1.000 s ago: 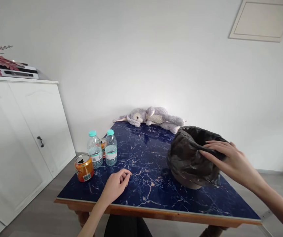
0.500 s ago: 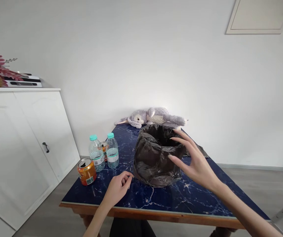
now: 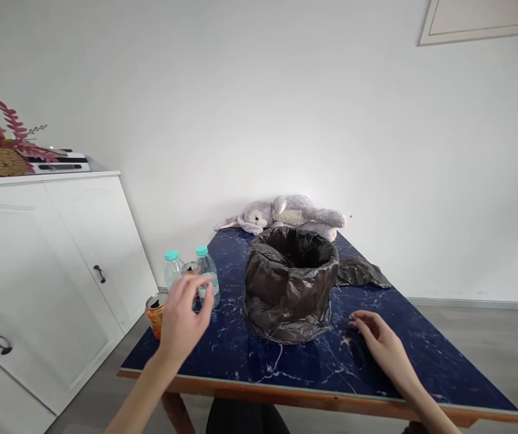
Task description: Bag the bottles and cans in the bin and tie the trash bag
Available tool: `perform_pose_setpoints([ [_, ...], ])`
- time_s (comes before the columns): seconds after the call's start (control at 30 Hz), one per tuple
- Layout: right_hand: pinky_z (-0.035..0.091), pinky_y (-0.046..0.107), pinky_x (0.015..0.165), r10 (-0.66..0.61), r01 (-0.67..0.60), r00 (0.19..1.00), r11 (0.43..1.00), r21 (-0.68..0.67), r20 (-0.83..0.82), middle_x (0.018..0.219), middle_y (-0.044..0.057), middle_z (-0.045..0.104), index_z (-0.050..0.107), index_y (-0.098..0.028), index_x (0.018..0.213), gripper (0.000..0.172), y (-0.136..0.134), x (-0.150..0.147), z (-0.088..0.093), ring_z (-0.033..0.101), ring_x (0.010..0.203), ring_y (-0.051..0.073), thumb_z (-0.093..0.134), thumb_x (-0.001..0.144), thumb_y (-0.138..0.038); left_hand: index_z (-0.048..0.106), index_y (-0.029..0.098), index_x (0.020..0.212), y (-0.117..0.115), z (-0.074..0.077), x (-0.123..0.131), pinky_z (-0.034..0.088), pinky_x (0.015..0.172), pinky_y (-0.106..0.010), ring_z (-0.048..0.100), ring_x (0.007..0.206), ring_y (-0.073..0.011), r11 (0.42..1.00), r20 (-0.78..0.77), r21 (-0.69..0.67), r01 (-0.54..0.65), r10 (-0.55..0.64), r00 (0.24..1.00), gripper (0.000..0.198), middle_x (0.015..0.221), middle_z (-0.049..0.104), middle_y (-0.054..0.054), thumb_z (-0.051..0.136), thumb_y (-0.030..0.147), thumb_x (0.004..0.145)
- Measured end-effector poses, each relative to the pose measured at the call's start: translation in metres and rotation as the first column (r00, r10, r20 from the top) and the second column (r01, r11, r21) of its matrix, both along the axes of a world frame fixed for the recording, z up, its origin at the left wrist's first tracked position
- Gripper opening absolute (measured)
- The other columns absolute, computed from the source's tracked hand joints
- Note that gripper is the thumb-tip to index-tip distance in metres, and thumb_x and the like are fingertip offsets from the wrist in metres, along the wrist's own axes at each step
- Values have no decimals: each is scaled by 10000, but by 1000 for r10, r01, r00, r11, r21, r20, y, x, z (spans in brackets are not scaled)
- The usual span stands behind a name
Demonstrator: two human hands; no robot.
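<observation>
Left hand (image 3: 184,316) has risen, partly hiding both bottles (image 3: 205,265).

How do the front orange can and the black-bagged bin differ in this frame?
The bin is far larger than the can. The can is mostly orange; the bin looks black and wrinkled. The left hand partly hides the can, while the bin is unobstructed. Both stand on the blue table.
</observation>
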State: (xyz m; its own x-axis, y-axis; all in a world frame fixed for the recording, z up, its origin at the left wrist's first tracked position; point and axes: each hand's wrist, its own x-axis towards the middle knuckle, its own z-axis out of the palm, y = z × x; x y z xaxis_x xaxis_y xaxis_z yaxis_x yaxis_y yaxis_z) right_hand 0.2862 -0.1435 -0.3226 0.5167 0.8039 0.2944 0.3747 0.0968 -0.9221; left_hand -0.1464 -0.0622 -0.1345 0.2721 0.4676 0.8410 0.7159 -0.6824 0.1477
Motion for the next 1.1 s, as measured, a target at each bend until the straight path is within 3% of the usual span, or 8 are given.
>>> perform_pose_setpoints([
  [0.17,592,442,946,55,-53,996,998,-34,69,1062,89,810,751,-249,1024,383,-3,-5,3,775,1010,307,669,859,-585,661,140,1373,55,44,1,431,1101,-650,538,1373,-477,950,-254,147,-274,304,918,414,1404,693,-226,489,388,1089],
  [0.3,588,437,944,61,-59,994,998,-23,87,1051,85,804,753,-251,1014,366,-4,-6,5,769,999,298,626,887,-569,670,106,1381,80,44,0,233,1212,-783,443,1489,-531,952,-419,95,-291,304,856,495,1326,748,-244,422,423,1092],
  [0.37,591,435,938,64,-63,994,998,-16,89,1049,80,801,754,-255,1012,359,-4,-6,5,769,993,295,617,901,-568,684,129,1361,82,42,1,279,1220,-746,506,1458,-493,969,-408,48,-242,241,881,485,1332,750,-232,387,409,1098],
  [0.6,600,447,912,76,-76,993,997,3,95,1039,70,797,755,-274,1002,333,-5,-8,9,769,980,303,605,931,-562,659,243,1377,55,57,21,584,1025,-492,736,1182,-324,997,-312,11,-71,71,948,418,1290,782,-123,403,461,1129],
  [0.77,595,456,915,85,-87,992,996,14,95,1041,71,794,756,-276,991,317,-7,-10,14,764,974,304,605,934,-549,701,278,1332,8,120,47,585,1112,-416,752,1195,-239,934,-25,355,36,-30,999,278,1302,783,-43,672,311,1057],
  [0.87,598,456,913,80,-83,992,996,26,93,1020,72,796,757,-276,965,309,-9,-12,18,765,962,305,609,927,-544,723,239,1308,-19,162,70,643,1043,-423,760,1176,-224,864,146,487,126,-223,964,317,1281,788,-46,767,230,994],
  [0.97,614,444,889,69,-73,994,996,43,85,983,73,800,753,-270,939,322,-10,-16,22,776,936,302,616,910,-559,692,214,1336,-35,185,92,660,1038,-430,770,1187,-221,846,212,429,316,-435,875,329,1298,782,-63,743,187,1012],
  [1.1,646,428,820,72,-77,996,994,78,58,930,92,804,715,-247,939,431,-2,-16,44,799,884,300,609,904,-663,706,237,1308,-29,183,115,672,1031,-391,793,1120,-198,862,115,145,485,-502,857,301,1278,798,-42,749,238,1010],
])
